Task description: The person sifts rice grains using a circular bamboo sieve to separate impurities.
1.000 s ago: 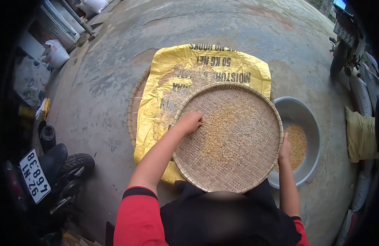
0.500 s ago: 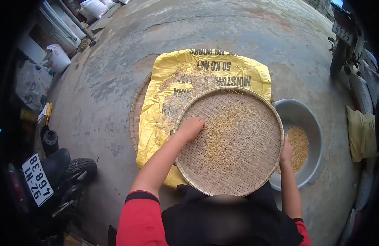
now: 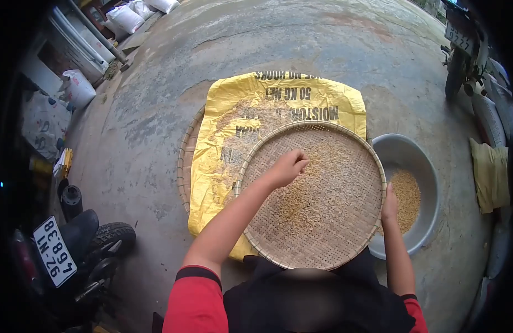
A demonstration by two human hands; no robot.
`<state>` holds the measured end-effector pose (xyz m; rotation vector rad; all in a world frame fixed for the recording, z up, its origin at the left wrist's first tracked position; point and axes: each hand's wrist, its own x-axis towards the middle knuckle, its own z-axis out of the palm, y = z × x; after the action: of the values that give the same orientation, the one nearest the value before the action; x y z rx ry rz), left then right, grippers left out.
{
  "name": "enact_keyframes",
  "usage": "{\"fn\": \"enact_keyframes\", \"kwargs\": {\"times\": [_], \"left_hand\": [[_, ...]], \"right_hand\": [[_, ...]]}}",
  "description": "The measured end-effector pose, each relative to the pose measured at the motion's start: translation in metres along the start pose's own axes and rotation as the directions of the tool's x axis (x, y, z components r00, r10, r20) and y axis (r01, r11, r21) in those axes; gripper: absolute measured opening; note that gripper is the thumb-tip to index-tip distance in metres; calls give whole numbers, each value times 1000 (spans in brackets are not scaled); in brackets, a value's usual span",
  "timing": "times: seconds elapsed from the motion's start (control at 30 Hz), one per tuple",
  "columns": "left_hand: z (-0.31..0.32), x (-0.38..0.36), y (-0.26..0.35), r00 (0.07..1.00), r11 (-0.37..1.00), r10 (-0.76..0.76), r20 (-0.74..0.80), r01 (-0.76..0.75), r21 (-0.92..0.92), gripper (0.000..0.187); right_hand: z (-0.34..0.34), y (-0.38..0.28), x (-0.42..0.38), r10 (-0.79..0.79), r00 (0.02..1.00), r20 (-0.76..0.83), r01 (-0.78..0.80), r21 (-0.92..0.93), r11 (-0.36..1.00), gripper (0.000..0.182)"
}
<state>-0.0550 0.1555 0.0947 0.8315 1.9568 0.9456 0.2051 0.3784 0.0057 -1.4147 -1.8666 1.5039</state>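
Observation:
A round woven bamboo winnowing tray point(image 3: 345, 227) rests at my lap, tilted slightly. Loose unhusked rice grains point(image 3: 298, 202) are spread over its middle and right side. My left hand point(image 3: 290, 168) is over the grains, fingers pinched together; whatever they hold is too small to make out. At the tray's right edge, my right hand point(image 3: 389, 206) grips the rim, its fingers partly hidden behind it. Just right of that hand stands a grey metal basin point(image 3: 428, 166) with more grain point(image 3: 406, 197) inside. Beneath the tray lies a yellow sack point(image 3: 223, 102) with scattered grain and husks.
Another woven tray point(image 3: 186, 166) shows its rim under the sack's left side. A motorbike point(image 3: 95, 238) stands at lower left, another motorbike point(image 3: 459, 61) at upper right. Filled sacks point(image 3: 79, 89) line both sides of the concrete floor point(image 3: 140, 144).
My left hand has moved up and to the right across the tray, over the grain. My right hand stays on the rim. The view has shifted slightly.

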Motion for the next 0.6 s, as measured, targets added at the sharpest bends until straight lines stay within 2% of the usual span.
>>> {"fn": "enact_keyframes", "kwargs": {"times": [0.03,0.07,0.1,0.17,0.2,0.27,0.33,0.37,0.43,0.6], "left_hand": [[12,-6,36,978,963,164,130,-130,-238,24],[21,-10,63,913,851,348,212,-213,-480,27],[22,-6,74,909,844,356,217,-213,-493,27],[18,5,90,882,838,459,104,-391,-382,32],[15,9,85,880,833,465,96,-398,-385,32],[3,18,49,972,977,214,-100,-214,7,34],[0,14,5,986,982,140,-87,-127,142,27],[-2,9,-12,988,982,133,-84,-120,148,27],[-4,-2,-37,998,943,69,12,-69,325,20],[-3,-13,-60,983,846,180,29,-169,506,18]], "right_hand": [[2,-4,-2,-10,1000,-5,11,8,1000,68],[0,-5,-5,-22,1000,-13,22,12,1000,68],[-2,1,-4,-19,1000,-23,19,-2,1000,68],[-3,14,6,-20,998,-59,17,-54,998,68],[-5,11,7,-29,998,-59,26,-60,998,68],[-1,9,4,-36,998,-53,33,-57,998,67],[-1,-1,-2,-17,999,-31,17,-30,999,66],[-1,-5,-4,-7,1000,-11,7,-8,1000,66],[-1,-5,-4,6,1000,5,-6,23,1000,65],[-3,2,-1,-3,1000,22,2,25,1000,65]]}}
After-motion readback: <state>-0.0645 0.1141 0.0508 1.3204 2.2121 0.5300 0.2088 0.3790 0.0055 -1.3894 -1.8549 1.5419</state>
